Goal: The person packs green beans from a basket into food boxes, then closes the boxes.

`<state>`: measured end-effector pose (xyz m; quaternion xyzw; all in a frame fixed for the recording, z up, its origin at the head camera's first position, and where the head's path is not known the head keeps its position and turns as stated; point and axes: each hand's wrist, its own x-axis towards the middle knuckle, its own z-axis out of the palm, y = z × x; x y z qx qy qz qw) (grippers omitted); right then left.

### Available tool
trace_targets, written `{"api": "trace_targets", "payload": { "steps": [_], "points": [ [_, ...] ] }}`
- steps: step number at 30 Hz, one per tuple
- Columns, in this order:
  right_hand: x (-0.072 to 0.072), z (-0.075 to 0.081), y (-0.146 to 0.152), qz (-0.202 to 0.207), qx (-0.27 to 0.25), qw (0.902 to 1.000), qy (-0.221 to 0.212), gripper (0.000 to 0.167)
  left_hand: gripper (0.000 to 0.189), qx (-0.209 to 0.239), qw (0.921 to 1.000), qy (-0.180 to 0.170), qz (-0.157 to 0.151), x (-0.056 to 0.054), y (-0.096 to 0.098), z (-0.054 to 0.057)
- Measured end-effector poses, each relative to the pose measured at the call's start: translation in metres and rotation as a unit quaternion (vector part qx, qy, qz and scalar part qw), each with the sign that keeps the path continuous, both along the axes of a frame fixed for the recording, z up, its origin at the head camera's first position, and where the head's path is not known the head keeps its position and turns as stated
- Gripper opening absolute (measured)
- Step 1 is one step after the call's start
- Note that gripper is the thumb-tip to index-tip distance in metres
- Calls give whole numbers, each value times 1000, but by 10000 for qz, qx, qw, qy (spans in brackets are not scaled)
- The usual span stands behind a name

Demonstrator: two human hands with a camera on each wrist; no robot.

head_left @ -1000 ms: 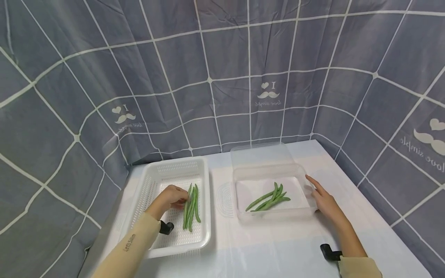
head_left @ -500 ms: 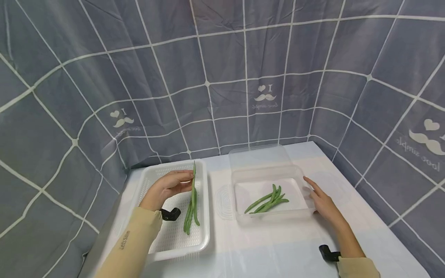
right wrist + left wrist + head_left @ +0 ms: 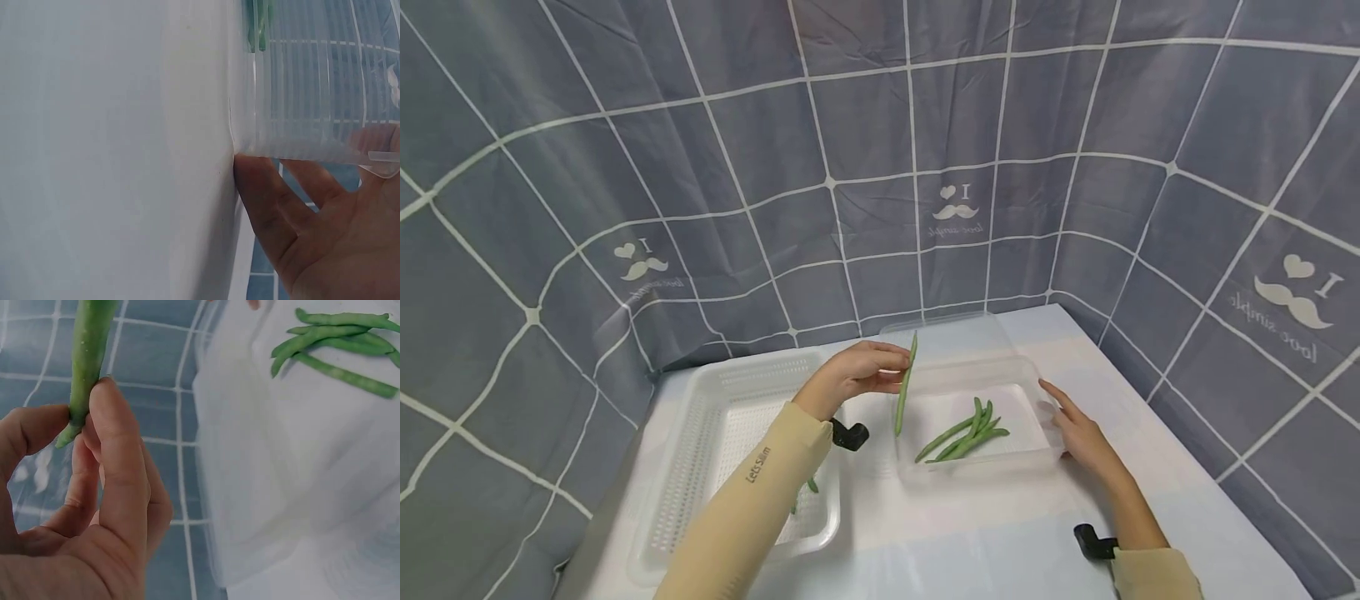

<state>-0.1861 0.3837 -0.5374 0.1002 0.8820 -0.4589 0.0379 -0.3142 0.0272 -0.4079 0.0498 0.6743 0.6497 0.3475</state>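
Between thumb and fingertips my left hand (image 3: pixel 861 372) pinches one green bean (image 3: pixel 906 396) near its upper end. The bean hangs steeply over the left rim of a clear plastic box (image 3: pixel 1037 450). The left wrist view shows the pinched tip of this bean (image 3: pixel 90 356) close up. Several green beans (image 3: pixel 973 433) lie in a loose pile on the box's floor. My right hand (image 3: pixel 1084 437) touches the box's right end with extended fingers; in the right wrist view its fingertips (image 3: pixel 253 172) are against the ribbed wall.
To the left stands a white perforated basket (image 3: pixel 700 417), partly covered by my left forearm; bean ends (image 3: pixel 812 485) show inside it. A clear lid (image 3: pixel 977 335) lies behind the box. A grey checked curtain (image 3: pixel 880 208) surrounds the table (image 3: pixel 970 533).
My left hand has lifted a green bean out of the basket and carried it right to the box's left rim. The right hand has stayed at the box's right end.
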Motion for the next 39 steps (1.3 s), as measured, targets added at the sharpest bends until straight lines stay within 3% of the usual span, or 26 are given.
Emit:
{"api": "trace_targets", "payload": {
  "steps": [8,15,19,25,32,39],
  "points": [
    [-1,-1,-1,-46,-21,10000,-20,60,34,-597,9971,-57,-464,-3,59,-21],
    [-2,0,-1,-70,-9,10000,12,60,32,-1092,9915,145,-692,-1,83,-41],
    [-2,-1,-1,-100,-39,9999,-19,60,30,-1281,9886,149,-779,0,91,-53],
    [-3,-2,-1,-144,22,9999,16,60,33,-1414,9861,72,-873,4,97,-61],
    [-4,-3,-2,-126,32,9999,65,60,39,-1471,9840,-25,-1007,7,94,-64],
    [-1,-1,1,-109,82,9999,77,62,40,-1212,9880,-113,-948,8,91,-61]
  ]
}}
